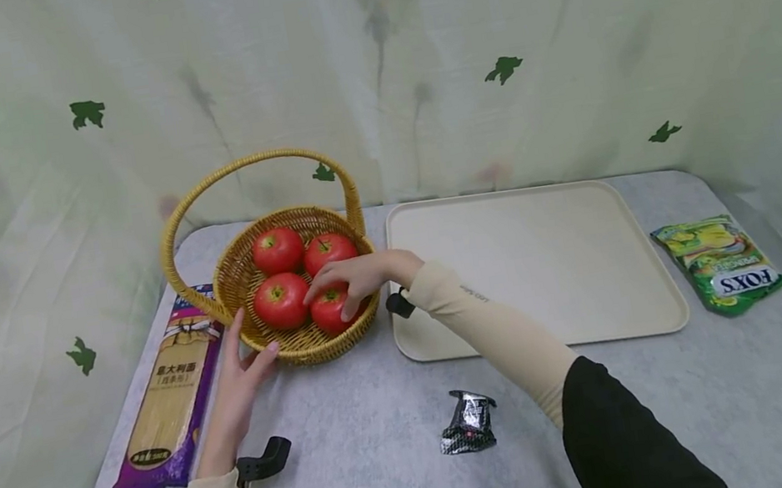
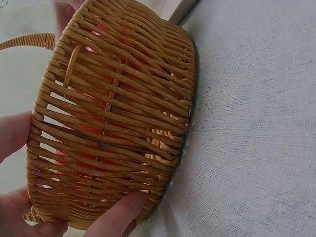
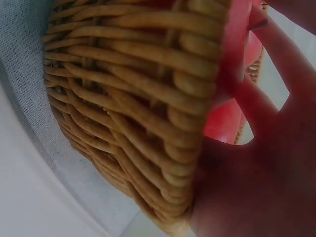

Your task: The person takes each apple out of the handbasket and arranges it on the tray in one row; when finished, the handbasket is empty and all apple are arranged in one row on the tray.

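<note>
A yellow-brown wicker basket (image 1: 309, 356) with a tall arched handle stands at the back left of the table and holds several red apples (image 1: 278, 251). My right hand (image 1: 363, 275) reaches over its right rim and has its fingers curled round the front right apple (image 1: 329, 314), which still sits in the basket. In the right wrist view, fingers (image 3: 266, 108) lie against the red apple. My left hand (image 1: 238, 389) holds the basket's front left side. The left wrist view shows fingertips at the rim and a digit (image 2: 118, 215) against the woven wall.
A purple pack of spaghetti (image 1: 171, 395) lies left of the basket. To its right is a cream tray (image 1: 531, 265). A small black wrapped packet (image 1: 469, 420) lies in front of the tray, and a green FOX'S bag (image 1: 722, 264) at the far right.
</note>
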Demonstrator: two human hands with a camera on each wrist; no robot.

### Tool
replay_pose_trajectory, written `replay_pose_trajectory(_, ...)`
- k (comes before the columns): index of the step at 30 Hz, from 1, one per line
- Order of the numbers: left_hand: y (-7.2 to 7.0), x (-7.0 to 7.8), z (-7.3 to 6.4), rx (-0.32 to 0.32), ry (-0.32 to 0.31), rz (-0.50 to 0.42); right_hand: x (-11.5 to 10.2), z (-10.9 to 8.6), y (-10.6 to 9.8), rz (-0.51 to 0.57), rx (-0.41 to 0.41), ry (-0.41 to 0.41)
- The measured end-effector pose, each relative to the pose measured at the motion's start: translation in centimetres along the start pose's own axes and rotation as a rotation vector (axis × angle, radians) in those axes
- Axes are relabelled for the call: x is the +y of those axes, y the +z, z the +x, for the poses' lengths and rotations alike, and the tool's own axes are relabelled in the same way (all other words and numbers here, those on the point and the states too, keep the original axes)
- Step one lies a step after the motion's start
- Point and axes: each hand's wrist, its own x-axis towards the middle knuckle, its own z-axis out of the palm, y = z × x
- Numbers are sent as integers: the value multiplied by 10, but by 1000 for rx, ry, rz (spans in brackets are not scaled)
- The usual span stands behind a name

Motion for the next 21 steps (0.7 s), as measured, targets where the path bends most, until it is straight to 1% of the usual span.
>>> replay_pose_trajectory(3,0,0,-1,0,13,-10,-3,2,3,-30,8,22)
replay_pose_trajectory(6,-1,0,-1,-1,29,-24,-5,2,6,-64,29,21)
replay_pose_trajectory(9,-2,0,-1,-6,30,-47,-5,3,9,-92,64,-3)
replay_pose_trajectory(12,-4,0,-1,-15,25,-69,-4,2,11,-91,108,-39)
replay_pose_trajectory(15,-5,-2,-1,-17,23,-73,-3,0,13,-57,159,-68)
replay_pose_trajectory(21,-5,-5,0,-7,26,-69,1,-9,12,68,276,-112)
